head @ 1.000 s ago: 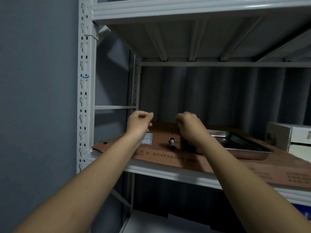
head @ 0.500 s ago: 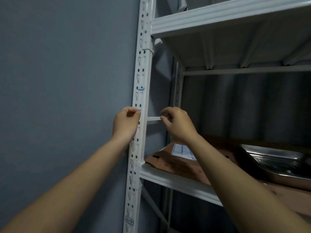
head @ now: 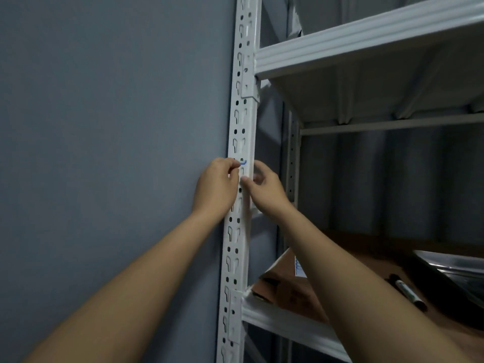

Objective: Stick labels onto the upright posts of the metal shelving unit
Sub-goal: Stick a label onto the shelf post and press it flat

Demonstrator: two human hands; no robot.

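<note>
The white perforated front-left post (head: pixel 242 121) of the metal shelving unit runs from top to bottom in the middle of the view. A small white label (head: pixel 245 172) lies against the post just below a blue pen mark (head: pixel 243 162). My left hand (head: pixel 216 187) pinches the label's left end at the post's outer edge. My right hand (head: pixel 264 186) pinches its right end, thumb on the post's face. The label is mostly hidden between my fingers.
A grey wall (head: pixel 104 153) lies left of the post. The upper shelf (head: pixel 366 43) juts out at the top right. The lower shelf (head: pixel 288 326) holds flattened brown cardboard (head: pixel 288 292), a black marker (head: pixel 407 292) and a steel tray (head: pixel 455 265).
Both hands rose from the cardboard on the lower shelf to the front post, carrying the label. They now hold it against the post under the blue mark. The view swung left and up.
</note>
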